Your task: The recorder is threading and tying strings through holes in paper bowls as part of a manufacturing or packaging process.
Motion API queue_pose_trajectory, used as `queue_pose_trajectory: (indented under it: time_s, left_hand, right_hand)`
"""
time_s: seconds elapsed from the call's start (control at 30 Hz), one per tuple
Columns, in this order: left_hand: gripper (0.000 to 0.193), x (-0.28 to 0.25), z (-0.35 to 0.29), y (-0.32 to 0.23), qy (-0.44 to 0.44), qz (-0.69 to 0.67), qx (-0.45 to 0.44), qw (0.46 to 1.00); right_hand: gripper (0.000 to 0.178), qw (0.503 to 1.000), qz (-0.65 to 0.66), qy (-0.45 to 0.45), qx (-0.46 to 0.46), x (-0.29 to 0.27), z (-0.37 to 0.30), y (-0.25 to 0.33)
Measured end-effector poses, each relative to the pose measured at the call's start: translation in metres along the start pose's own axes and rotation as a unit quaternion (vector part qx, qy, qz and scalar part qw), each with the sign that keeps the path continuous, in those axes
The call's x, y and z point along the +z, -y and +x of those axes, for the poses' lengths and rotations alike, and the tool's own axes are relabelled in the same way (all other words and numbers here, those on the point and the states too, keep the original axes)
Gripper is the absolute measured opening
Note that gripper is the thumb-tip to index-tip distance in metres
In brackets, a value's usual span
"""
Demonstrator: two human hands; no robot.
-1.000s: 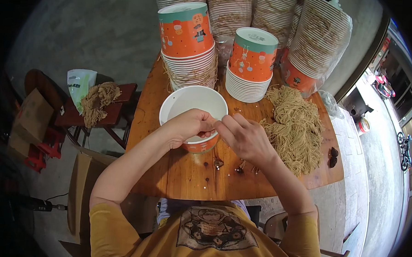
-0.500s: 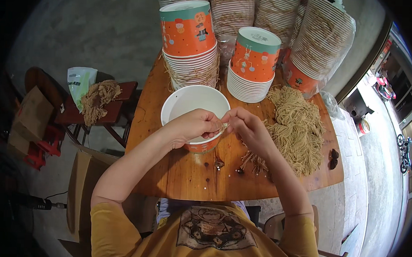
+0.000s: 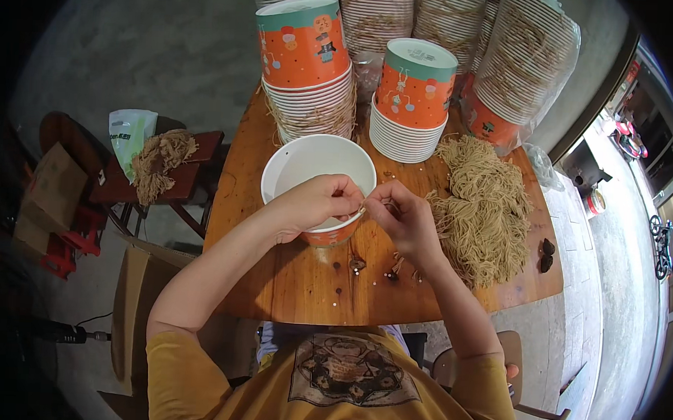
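Pinching a pale strand [image 3: 361, 209] between thumb and forefinger of the left hand [image 3: 323, 198], by the near right rim of an orange bucket [image 3: 329, 238]; meeting there with right hand [image 3: 410, 219] fingers, less bunched than a second ago, cannot tell if gripping; probably mid-handling

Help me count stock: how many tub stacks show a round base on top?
2: the taller stack behind the open tub; the shorter stack, further right. Others may be hidden.

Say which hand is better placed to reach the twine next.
Likely the right hand: it is nearer the tan twine, lying to its right; the left hand is over the paper bucket.
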State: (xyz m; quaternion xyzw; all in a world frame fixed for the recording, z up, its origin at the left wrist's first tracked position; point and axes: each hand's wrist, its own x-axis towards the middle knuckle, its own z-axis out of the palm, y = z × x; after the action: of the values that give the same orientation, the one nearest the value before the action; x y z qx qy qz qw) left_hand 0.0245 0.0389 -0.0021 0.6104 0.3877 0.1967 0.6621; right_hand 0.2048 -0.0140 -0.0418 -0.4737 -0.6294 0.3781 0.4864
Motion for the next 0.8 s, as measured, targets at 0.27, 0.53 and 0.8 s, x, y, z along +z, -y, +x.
queue_pose_trajectory:
  time_s: [0.27,0.53,0.8]
  left_hand:
    - [0.013,-0.0014,0.0007,0.0085,0.015,0.067,0.044,0.997]
    - [0.011,0.0028,-0.004,0.0071,-0.06,0.256,0.106,0.959]
    - [0.015,-0.0052,-0.0038,0.0058,-0.044,0.175,0.059,0.982]
  right_hand:
    - [0.01,1.0,0.007,-0.017,-0.013,0.0047,-0.0005,-0.0024]
    - [0.01,0.999,0.043,-0.011,0.002,0.007,0.0026,-0.0074]
    - [0.005,0.996,0.087,0.001,0.015,0.0076,0.0007,-0.0041]
